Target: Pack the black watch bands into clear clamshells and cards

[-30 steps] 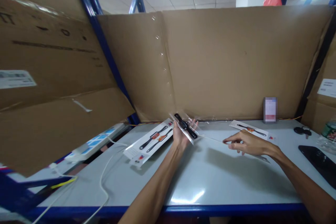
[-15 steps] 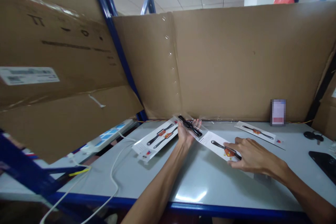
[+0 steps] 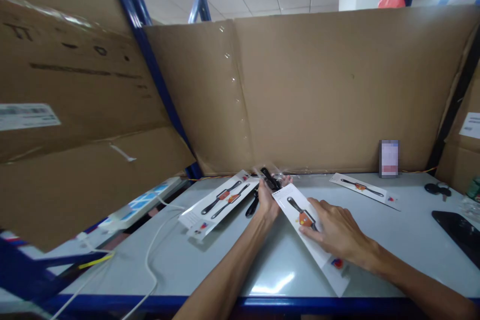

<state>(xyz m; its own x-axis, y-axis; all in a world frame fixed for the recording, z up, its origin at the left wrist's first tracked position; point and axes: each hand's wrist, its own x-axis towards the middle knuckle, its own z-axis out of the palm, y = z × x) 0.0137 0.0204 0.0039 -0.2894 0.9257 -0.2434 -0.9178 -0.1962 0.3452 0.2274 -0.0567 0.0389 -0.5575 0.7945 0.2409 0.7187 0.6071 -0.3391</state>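
Note:
My left hand (image 3: 268, 198), palm up near the back of the table, holds a black-handled tool (image 3: 270, 179) in clear plastic. A second black handle (image 3: 252, 205) shows below it on the left. My right hand (image 3: 333, 225) grips a white printed card (image 3: 296, 208) that shows a black tool with an orange part; the card's upper end touches the plastic by my left hand. To the left, another white card (image 3: 221, 202) pictures two such tools and lies tilted beside my left hand. One more card (image 3: 365, 190) lies flat at the back right.
A phone (image 3: 389, 159) stands against the cardboard wall (image 3: 300, 90). Keys (image 3: 438, 189) and a black flat object (image 3: 457, 232) lie at the right. At the left are a power strip (image 3: 144, 202), a white cable (image 3: 150, 260) and a blue post (image 3: 157, 70).
The card in my right hand has swung steeper, its lower end now nearer the table's front edge. A black handle has come into sight below my left hand. The whole view has shifted slightly.

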